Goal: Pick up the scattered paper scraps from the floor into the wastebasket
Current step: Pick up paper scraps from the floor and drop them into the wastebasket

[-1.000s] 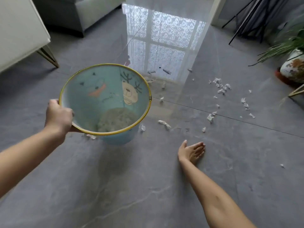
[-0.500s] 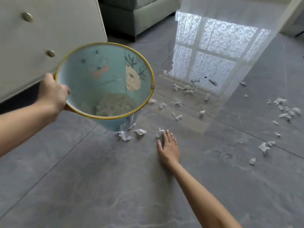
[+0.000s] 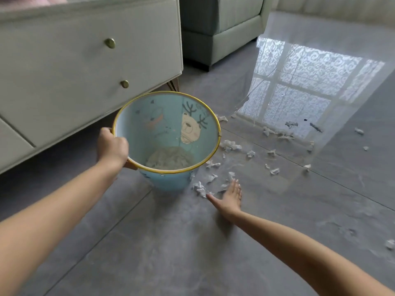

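A light blue wastebasket (image 3: 171,180) with a yellow rim and cartoon animals inside is tilted toward me, its base at the floor. My left hand (image 3: 112,147) grips its near-left rim. Crumpled paper lies in its bottom. My right hand (image 3: 229,194) lies flat on the grey floor with straight fingers, just right of the basket. White paper scraps (image 3: 201,189) lie at its thumb and fingertips. More scraps (image 3: 232,145) are scattered further back and to the right (image 3: 273,170).
A pale cabinet with brass knobs (image 3: 111,43) stands at the left, close behind the basket. A grey-green sofa (image 3: 222,28) sits at the back. The glossy floor mirrors a window (image 3: 299,92). A lone scrap (image 3: 390,244) lies at the far right.
The view has swung left and closer to the cabinet. The basket came down near the floor beside the scraps. My right hand slid along the floor, now touching scraps by the basket.
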{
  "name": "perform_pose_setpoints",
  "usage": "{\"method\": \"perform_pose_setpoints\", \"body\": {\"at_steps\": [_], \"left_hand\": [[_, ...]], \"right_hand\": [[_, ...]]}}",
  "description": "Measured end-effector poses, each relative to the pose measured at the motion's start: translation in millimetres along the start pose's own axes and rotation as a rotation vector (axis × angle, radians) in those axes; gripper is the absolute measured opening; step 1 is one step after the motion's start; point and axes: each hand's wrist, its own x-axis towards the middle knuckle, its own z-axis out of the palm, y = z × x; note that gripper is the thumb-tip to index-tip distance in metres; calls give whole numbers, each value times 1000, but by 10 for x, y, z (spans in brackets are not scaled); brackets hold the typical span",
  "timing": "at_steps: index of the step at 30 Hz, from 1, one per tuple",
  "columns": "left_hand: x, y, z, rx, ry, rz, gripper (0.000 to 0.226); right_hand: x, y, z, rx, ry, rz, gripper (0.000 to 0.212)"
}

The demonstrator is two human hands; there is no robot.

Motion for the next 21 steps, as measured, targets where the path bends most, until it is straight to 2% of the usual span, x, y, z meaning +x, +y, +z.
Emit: {"method": "perform_pose_setpoints", "body": {"at_steps": [3,4,7,9,11,13,18,21], "left_hand": [[165,-100,-114,-40,17,17,33],[197,-182,-162,-47,32,9,34],[233,-390,-279,-80,67,5,38],[350,-505,-392,-118,68,-38,37],[436,-535,-429,-102,43,-66,36],[555,-583,-458,-85,67,-79,35],[769,-706,-480,-99,58,-170,40],[808,-719,-466,-113,38,-210,33]], "right_hand": [[174,-288,39,157,-89,-157,106],[198,-358,66,218,-51,-176,99],[200,-301,111,211,281,-106,79],[179,-265,227,61,354,7,82],[211,-239,297,8,345,125,89],[345,-318,361,-10,326,132,90],[808,-440,225,8,293,32,75],[1048,-482,149,-13,157,-168,65]]}}
